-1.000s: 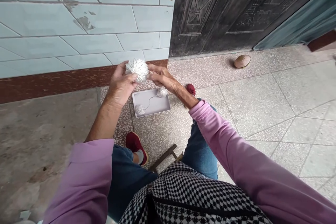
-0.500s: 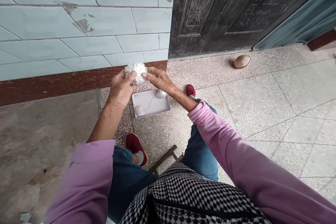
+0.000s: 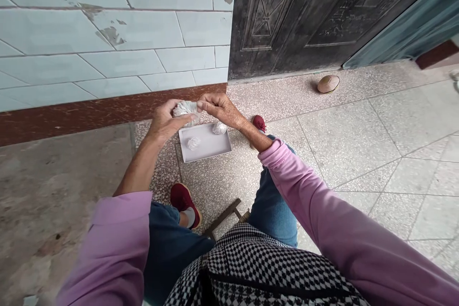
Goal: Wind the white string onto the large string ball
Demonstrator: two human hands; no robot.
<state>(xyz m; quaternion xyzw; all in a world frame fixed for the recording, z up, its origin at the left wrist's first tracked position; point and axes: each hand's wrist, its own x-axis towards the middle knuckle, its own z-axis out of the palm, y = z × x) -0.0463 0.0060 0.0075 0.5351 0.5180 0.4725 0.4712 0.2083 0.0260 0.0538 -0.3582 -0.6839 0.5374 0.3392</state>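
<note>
A ball of white yarn (image 3: 185,109) is in my left hand (image 3: 165,122), whose thumb lies along its lower side and fingers curl behind it. At the ball's right edge, my right hand (image 3: 220,109) is closed in a pinch on the yarn; the strand itself is too fine to make out. Below the hands, a shallow pale tray (image 3: 210,151) rests on the floor. Inside it are a small white yarn ball (image 3: 193,143) on the left and another white ball (image 3: 219,128) at the upper right corner.
A tiled wall (image 3: 118,28) with a brown base strip stands ahead, beside a dark panelled door (image 3: 287,14). A round pinkish object (image 3: 328,84) lies by the doorstep. My red shoes (image 3: 183,201) flank the tray, with a wooden stool (image 3: 224,217) part beneath me.
The held ball has turned and sits slightly lower, with my left thumb now stretched along its underside. In the tray, the left ball has shifted up and right; the strand between the balls no longer shows.
</note>
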